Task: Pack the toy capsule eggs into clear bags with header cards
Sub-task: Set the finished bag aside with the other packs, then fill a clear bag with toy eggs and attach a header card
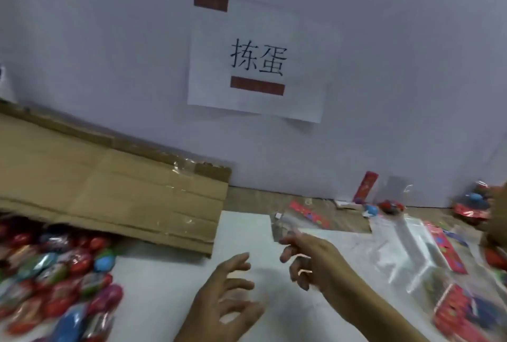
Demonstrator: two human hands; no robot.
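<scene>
Toy capsule eggs (55,281) lie heaped left of the white sheet (170,281) on the worktop (247,199), partly under a flattened cardboard box (109,185) that overhangs them. Right of the sheet sits a stack of clear bags (411,253) with red header cards (450,253); motion blur smears them. Above the sheet, a paper sign (258,58) hangs on the wall. The right hand (315,256) pinches a clear bag (288,223) over the sheet's far edge. The left hand (227,297) hovers, fingers (236,262) spread, holding nothing, well apart from the eggs.
</scene>
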